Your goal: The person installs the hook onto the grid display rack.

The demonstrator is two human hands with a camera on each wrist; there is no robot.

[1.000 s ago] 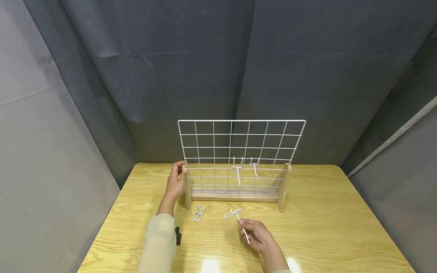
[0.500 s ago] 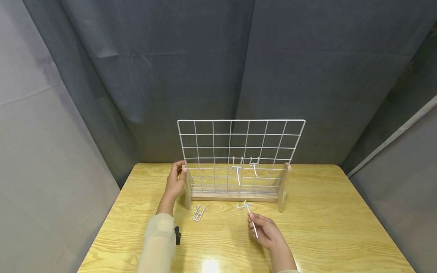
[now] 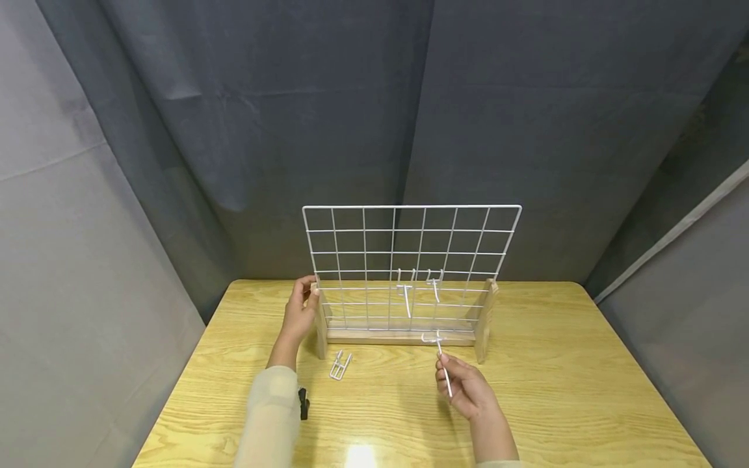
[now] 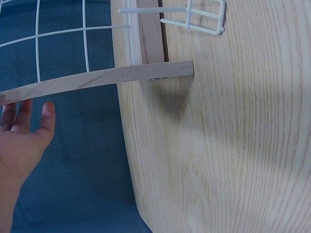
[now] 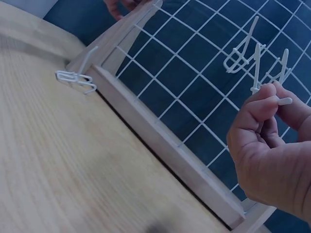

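Observation:
A white wire grid panel [image 3: 407, 252] stands upright in a wooden base [image 3: 400, 337]. My left hand [image 3: 300, 316] holds the left wooden upright [image 4: 97, 77] near its top, fingers partly hidden behind the wood and thumb on the near side. My right hand [image 3: 469, 388] pinches the long prong of a white wire hook [image 3: 447, 377] between thumb and fingers. The held hook's forked end points away, in front of the base's right half. Two similar hooks, a left one [image 3: 407, 302] and a right one [image 3: 436, 291], hang on the panel right of its middle.
Another white wire hook [image 3: 339, 366] lies on the wood-grain table [image 3: 562, 390], in front of the base's left end. Behind the table hangs a dark grey curtain [image 3: 263, 130]. Light grey cloth [image 3: 70, 273] borders the left side.
My right hand has moved right and forward, lifting the hook toward the base; its forked end has swung round to face the panel. My left hand stays at the upright.

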